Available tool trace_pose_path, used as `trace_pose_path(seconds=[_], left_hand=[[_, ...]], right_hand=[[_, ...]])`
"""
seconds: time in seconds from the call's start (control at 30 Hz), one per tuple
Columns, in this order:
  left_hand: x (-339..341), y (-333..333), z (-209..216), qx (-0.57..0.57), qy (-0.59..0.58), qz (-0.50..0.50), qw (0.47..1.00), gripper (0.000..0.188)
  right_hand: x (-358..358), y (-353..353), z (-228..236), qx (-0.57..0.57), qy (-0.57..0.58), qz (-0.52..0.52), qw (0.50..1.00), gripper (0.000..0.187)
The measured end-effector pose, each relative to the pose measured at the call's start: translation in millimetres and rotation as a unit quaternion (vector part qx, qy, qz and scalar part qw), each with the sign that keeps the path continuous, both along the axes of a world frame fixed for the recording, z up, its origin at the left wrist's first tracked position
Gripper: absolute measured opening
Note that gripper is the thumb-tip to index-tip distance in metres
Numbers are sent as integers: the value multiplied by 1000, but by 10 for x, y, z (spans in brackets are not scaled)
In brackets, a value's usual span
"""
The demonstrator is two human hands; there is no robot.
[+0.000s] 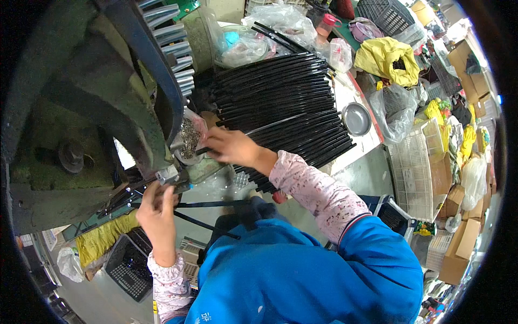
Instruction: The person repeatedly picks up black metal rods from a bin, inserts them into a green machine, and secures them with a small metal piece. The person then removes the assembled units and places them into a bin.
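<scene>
My left hand (157, 213) is beside the metal tool head (168, 174) of a large dark green machine. Its fingers are curled around a slim black rod (213, 204), which runs off to the right toward my lap. A second black rod (205, 224) slants down from the same hand. My right hand (232, 147) is at the edge of a heap of small metal parts (189, 137), its fingertips pinched together. What they hold, if anything, is too small to make out. Right beside that hand lies a wide stack of black rods (286, 102).
The machine body (70, 108) fills the left side, with a row of silver rods (172, 43) above. A round metal dish (356, 119) stands on the white table (348, 92). Crates (413, 173), a dark basket (129, 264) and a yellow bag (387, 59) surround the workplace.
</scene>
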State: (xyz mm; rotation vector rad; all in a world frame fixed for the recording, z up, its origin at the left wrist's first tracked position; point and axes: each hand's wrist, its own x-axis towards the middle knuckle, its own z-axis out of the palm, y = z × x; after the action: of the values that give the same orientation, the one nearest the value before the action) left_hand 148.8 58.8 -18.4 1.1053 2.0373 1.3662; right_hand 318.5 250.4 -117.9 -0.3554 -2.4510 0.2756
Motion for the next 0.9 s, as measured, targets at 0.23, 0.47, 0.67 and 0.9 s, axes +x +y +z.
trace_pose_path(seconds=[0.23, 0.47, 0.67, 0.9], left_hand=[[-111, 46, -13, 84, -163, -21, 983, 20], [-559, -247, 7, 176, -248, 141, 942, 25], [-557, -551, 4, -259, -295, -273, 878, 32], [-188, -500, -660, -109, -394, -154, 900, 47]], right_hand=[[-457, -460, 501, -81, 89, 114, 986, 30], [-268, -455, 589, -185, 35, 13, 982, 29], [-538, -490, 618, -131, 64, -63, 987, 24], [-480, -610, 810, -38, 12, -61, 997, 18]])
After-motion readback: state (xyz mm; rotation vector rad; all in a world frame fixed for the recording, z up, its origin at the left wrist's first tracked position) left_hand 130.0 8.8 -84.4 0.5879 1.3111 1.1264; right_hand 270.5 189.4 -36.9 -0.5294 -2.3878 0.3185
